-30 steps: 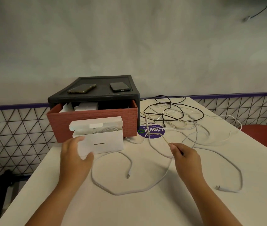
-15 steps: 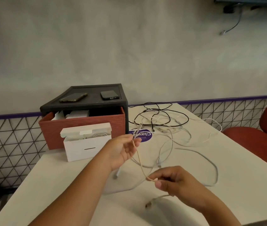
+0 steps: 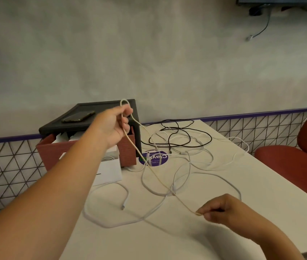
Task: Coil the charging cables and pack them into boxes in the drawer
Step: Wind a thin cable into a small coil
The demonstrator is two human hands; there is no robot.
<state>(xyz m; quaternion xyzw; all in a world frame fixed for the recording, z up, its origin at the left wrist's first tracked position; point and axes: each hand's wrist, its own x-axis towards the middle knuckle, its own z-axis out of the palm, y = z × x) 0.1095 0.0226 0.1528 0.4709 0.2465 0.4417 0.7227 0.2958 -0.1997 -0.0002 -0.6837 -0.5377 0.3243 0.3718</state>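
A cream charging cable (image 3: 154, 173) stretches taut above the table between my two hands. My left hand (image 3: 114, 126) is raised in front of the drawer unit and grips the cable's upper part, a small loop sticking up over its fingers. My right hand (image 3: 218, 208) pinches the cable's other end low near the table's front. Below it, several white cables (image 3: 188, 166) and a black cable (image 3: 179, 137) lie tangled on the white table (image 3: 224, 184). An open white box (image 3: 109, 169) with a coiled cable inside stands before the open red drawer (image 3: 53, 152), partly hidden by my left arm.
The black drawer unit (image 3: 92, 109) carries a phone (image 3: 78, 117) on top. A round purple sticker (image 3: 153, 158) lies on the table beside the drawer. A red chair (image 3: 295, 158) stands at the right. Behind runs a grey wall with a black-lined tile band.
My left hand left the white box, took the cream cable and rose up in front of the drawer unit. My right hand drew the other end down to the right, stretching the cable.
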